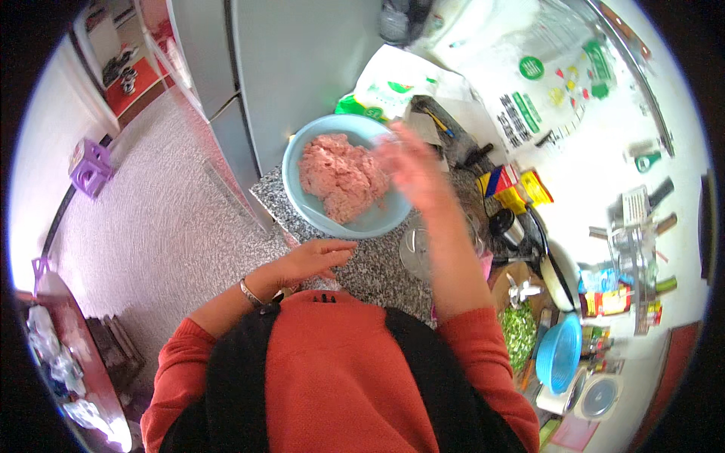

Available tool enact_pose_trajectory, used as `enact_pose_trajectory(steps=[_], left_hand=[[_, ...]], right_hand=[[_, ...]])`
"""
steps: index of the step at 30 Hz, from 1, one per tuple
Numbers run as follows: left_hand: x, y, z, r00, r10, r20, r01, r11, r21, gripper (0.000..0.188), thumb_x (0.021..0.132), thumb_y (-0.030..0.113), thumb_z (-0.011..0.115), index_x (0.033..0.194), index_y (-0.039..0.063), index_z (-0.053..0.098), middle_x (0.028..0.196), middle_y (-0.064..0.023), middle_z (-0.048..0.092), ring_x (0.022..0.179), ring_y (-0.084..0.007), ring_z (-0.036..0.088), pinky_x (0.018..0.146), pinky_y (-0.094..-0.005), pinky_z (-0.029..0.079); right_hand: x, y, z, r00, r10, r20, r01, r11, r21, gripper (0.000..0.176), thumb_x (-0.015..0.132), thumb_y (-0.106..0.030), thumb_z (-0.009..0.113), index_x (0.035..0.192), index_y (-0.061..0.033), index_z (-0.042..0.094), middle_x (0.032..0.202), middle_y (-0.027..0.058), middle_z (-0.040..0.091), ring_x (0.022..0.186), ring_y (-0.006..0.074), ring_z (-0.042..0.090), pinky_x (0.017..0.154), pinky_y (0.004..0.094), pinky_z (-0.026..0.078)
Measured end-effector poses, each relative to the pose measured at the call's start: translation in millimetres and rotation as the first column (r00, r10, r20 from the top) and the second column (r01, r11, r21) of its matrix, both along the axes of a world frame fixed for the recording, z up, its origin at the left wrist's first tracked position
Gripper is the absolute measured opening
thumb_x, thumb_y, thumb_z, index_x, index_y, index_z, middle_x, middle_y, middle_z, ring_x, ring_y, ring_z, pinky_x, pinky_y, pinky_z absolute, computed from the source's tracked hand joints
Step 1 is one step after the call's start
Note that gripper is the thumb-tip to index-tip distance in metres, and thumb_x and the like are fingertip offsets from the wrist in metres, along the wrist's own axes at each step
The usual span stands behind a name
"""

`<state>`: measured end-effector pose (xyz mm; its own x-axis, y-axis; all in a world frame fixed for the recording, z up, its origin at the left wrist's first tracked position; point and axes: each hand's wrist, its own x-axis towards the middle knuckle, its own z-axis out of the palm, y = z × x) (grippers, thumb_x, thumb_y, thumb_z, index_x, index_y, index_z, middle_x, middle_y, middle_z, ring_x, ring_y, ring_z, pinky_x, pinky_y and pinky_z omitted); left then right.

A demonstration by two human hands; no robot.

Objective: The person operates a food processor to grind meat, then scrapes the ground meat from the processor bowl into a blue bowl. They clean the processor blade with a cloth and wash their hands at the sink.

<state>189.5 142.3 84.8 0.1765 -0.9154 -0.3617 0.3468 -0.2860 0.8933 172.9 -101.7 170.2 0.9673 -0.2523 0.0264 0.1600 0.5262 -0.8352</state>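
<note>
A light blue plastic bowl (371, 229) sits on the speckled granite counter (374, 272). In it lies a large lump of pink minced meat (342, 178), mostly towards the left side. My right hand (412, 164), blurred by motion, is over the bowl's right rim, its fingers apart and nothing visible in them. Just below the bowl, at the counter's near edge, my left hand (317, 260) holds nothing; its fingers are extended. A bracelet (249, 293) circles the left wrist. Under my right forearm, a clear glass dish (416, 249) is partly hidden.
Behind the bowl stand a grey refrigerator (306, 56) and a white-and-green plastic bag (396, 79). To the right are yellow packets (529, 191), a dark lidded cup (508, 226), chopped greens (518, 334) on a wooden board, a chopper blade (521, 291) and a blue basket (558, 354).
</note>
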Motion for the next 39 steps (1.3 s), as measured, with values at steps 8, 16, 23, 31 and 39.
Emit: enact_pose_trajectory(steps=[8,16,23,31,39], left_hand=[[27,-5,28,1.000,-0.002,-0.005,0.002,0.993,-0.122,0.049,0.096,0.028,0.054,0.138,0.005,0.043,0.130,-0.0128,0.052,0.115,-0.0214,0.054,0.089,-0.0338,0.051],[44,-12,29,0.997,0.067,-0.031,-0.070,0.990,-0.126,0.050,0.096,0.026,0.054,0.138,0.003,0.042,0.126,-0.0123,0.055,0.110,-0.0205,0.056,0.087,-0.0333,0.051],[61,-11,20,0.997,0.072,-0.024,-0.074,0.985,-0.155,0.050,0.096,0.027,0.054,0.137,0.001,0.043,0.126,-0.0131,0.055,0.110,-0.0223,0.057,0.087,-0.0349,0.052],[76,-3,20,0.990,0.137,-0.015,-0.138,0.978,-0.156,0.050,0.096,0.027,0.054,0.137,0.000,0.042,0.127,-0.0148,0.055,0.110,-0.0267,0.057,0.086,-0.0377,0.053],[81,-2,19,0.985,0.169,-0.026,-0.171,0.968,-0.182,0.048,0.096,0.026,0.054,0.134,-0.001,0.045,0.125,-0.0151,0.056,0.109,-0.0263,0.058,0.086,-0.0382,0.053]], right_hand=[[10,-5,-18,0.884,-0.413,0.220,0.264,0.051,-0.963,0.024,0.077,-0.025,0.075,0.081,-0.0035,0.065,0.070,0.0070,0.064,0.061,0.0200,0.059,0.054,0.0317,0.045],[-2,7,46,0.929,-0.346,-0.129,0.175,0.720,-0.671,0.017,0.091,-0.015,0.061,0.094,0.0005,0.064,0.075,0.0015,0.060,0.066,0.0084,0.056,0.059,0.0220,0.043],[-4,-12,45,0.974,-0.170,0.148,0.226,0.773,-0.593,0.017,0.094,-0.009,0.055,0.103,0.0020,0.063,0.090,0.0070,0.064,0.078,0.0133,0.061,0.071,0.0260,0.049],[26,-8,-41,0.879,-0.446,-0.166,-0.332,-0.325,-0.886,0.023,0.084,-0.013,0.061,0.104,-0.0030,0.065,0.094,0.0145,0.068,0.084,0.0258,0.067,0.074,0.0383,0.052],[13,-21,20,0.971,-0.200,-0.133,0.038,0.676,-0.736,0.019,0.085,-0.012,0.063,0.102,-0.0032,0.064,0.089,0.0043,0.067,0.078,0.0131,0.061,0.073,0.0278,0.049]])
